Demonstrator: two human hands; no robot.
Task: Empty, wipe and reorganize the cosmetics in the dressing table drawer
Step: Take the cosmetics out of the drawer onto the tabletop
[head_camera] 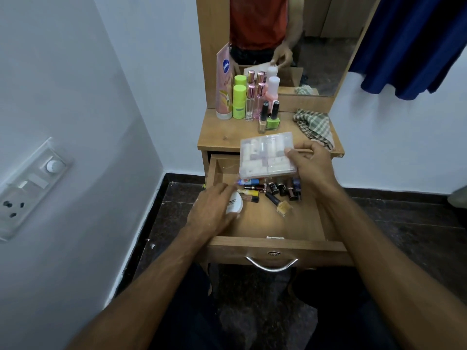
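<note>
The wooden drawer stands pulled out under the dressing table top. My right hand grips a clear plastic box of pale items above the drawer's back. My left hand holds a round white compact at the drawer's left side. Several lipsticks and small tubes lie loose inside, with a small amber bottle in front of them. On the table top stand a pink lotion tube, green sticks, perfume bottles and nail polishes.
A checked cloth lies crumpled on the right of the table top. The mirror rises behind it. A white wall with a switch panel is on the left, and blue fabric hangs at the upper right. The drawer's metal handle faces me.
</note>
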